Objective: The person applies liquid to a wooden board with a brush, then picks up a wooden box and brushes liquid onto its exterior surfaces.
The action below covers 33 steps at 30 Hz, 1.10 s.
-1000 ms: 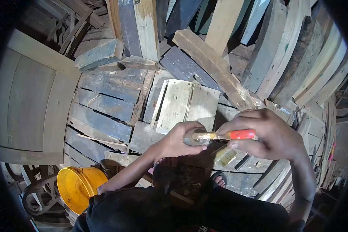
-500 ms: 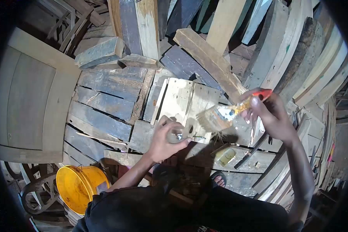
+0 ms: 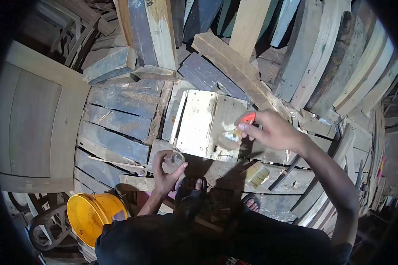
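Observation:
My right hand [image 3: 276, 130] is closed around a paintbrush [image 3: 247, 119] with a red handle end. Its pale, paint-smeared lower part, partly blurred, points down over the right half of a light wooden board [image 3: 198, 123]. Between the thumb and fingers of my left hand [image 3: 164, 177] sits a small clear cup [image 3: 175, 159], off the board's lower left corner. The board is made of joined planks and lies flat on a platform of grey planks. At its lower right edge lies a small thin dark object [image 3: 225, 155].
A yellow bucket [image 3: 86, 221] stands at the lower left, below a panelled wooden door [image 3: 31, 128]. A clear container with yellowish contents [image 3: 258, 174] sits right of my feet. Timber beams [image 3: 236, 66] lean and lie at the back and right, and loose slats [image 3: 287, 172] lie at the right.
My left hand has moved left and toward me with the cup, away from the board's edge. My right hand has carried the brush left, its lower part now over the board.

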Available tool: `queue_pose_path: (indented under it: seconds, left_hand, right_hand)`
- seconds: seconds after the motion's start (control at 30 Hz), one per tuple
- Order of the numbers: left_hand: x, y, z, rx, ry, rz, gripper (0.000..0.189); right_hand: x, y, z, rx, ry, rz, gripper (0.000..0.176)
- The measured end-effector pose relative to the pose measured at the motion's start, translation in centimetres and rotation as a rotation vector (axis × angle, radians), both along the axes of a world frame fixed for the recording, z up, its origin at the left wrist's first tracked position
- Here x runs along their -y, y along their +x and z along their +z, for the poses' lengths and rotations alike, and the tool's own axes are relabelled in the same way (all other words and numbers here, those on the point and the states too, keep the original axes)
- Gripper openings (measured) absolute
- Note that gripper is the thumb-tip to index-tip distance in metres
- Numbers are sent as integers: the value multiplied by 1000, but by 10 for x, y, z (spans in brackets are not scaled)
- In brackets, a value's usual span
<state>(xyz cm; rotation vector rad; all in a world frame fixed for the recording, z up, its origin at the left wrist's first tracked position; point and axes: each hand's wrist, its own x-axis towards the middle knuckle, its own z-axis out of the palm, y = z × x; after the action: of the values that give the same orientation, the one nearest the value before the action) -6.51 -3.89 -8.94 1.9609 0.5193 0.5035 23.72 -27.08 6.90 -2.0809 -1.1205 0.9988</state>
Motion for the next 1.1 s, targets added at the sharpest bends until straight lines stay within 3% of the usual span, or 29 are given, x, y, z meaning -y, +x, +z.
queue_pose_path:
  seconds: [0.1, 0.27, 0.37, 0.4, 0.53, 0.63, 0.77, 0.8, 0.9, 1.0, 1.1]
  left_hand:
    - [0, -14, -20, -73, 92, -12, 55]
    - [4, -24, -44, -57, 166, -114, 63]
    - [7, -30, -52, -73, 88, -165, 63]
    - [8, -31, -55, -71, 72, -164, 63]
    - [9, -30, -53, -69, 75, -188, 66]
    - [8, -24, -48, -81, 66, -215, 63]
    - [11, -21, -41, -160, 64, -224, 62]
    - [12, -21, -40, -168, 45, -225, 62]
    - [12, -21, -43, -201, 35, -237, 60]
    - [10, -24, -49, -218, 53, -245, 60]
    - [7, -25, -52, -270, 105, -267, 61]
  right_hand:
    - [1, 14, -10, 63, 57, -110, 36]
    - [-4, 23, 4, 755, 94, 92, 35]
    - [-8, 5, 10, 660, -190, 180, 38]
    - [-1, -2, -11, 803, 47, 283, 40]
    - [-1, -39, 18, 534, -42, 398, 39]
    - [0, -35, 26, 155, -9, 237, 37]
    - [-1, -8, 5, 31, 51, 27, 38]
    - [1, 3, -11, 29, -2, -1, 40]
    - [0, 33, -24, 91, 152, -122, 41]
    - [-9, 52, -2, 418, 94, -91, 42]
    - [-22, 42, 16, 537, -41, -23, 35]
